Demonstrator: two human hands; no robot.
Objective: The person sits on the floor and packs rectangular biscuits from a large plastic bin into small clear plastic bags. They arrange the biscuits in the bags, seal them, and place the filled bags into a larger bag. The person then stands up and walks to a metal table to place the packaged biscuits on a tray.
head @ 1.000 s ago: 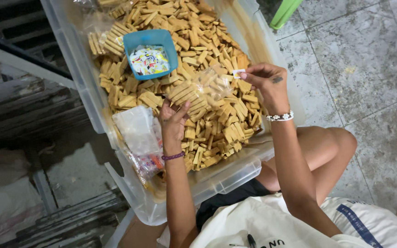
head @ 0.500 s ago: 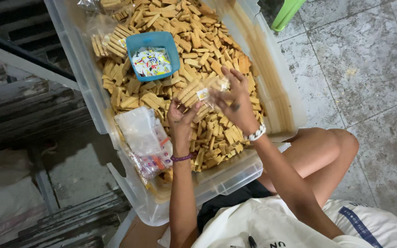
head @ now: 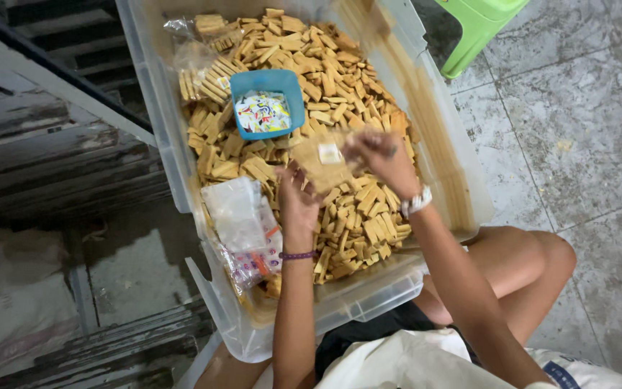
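I note clear bag of tan biscuits (head: 323, 167), small white sachet inside, pinched between my left hand (head: 298, 200) and right hand (head: 383, 157), clear bin (head: 158, 137) full of biscuits, blue tub (head: 282, 81) of sachets at 11 o'clock.

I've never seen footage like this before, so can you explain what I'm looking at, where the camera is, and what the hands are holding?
The camera sits on a person's head and looks down, so the two bare arms reaching in from below are that person's own. The person sits on a tiled floor with a large clear plastic bin in front of them, full of tan rectangular biscuits. On the biscuits rests a small blue tub of little printed sachets, and a stack of empty clear bags lies at the bin's left side. The left hand and the right hand together hold a small clear bag of biscuits above the pile. A green plastic stool stands at top right.
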